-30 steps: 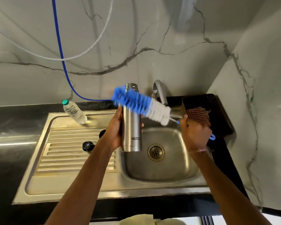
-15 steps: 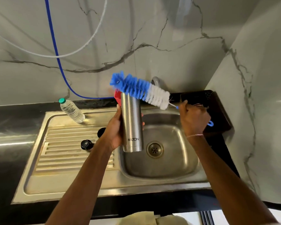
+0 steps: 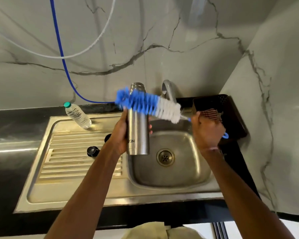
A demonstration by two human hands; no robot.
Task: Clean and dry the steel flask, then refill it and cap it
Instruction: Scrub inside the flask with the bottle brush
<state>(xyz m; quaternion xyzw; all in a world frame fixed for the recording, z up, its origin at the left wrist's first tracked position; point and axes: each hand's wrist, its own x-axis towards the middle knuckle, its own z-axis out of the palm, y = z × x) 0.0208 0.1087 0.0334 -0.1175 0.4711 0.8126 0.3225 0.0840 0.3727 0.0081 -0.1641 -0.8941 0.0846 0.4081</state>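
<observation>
Two hands share the work: your left hand (image 3: 123, 135) grips the steel flask (image 3: 138, 131) by its lower body and holds it upright above the left edge of the sink (image 3: 193, 173), likely so drips fall into the basin. Your right hand (image 3: 207, 131) is closed round the handle of the bottle brush (image 3: 148, 106), whose blue and white bristles lie across the flask's outside, just below its neck. The flask is uncapped, its threaded mouth bare, with dark lettering near the base partly hidden by your hand. A black cap (image 3: 93, 151), probably the flask's own, lies on the draining board (image 3: 67, 166).
</observation>
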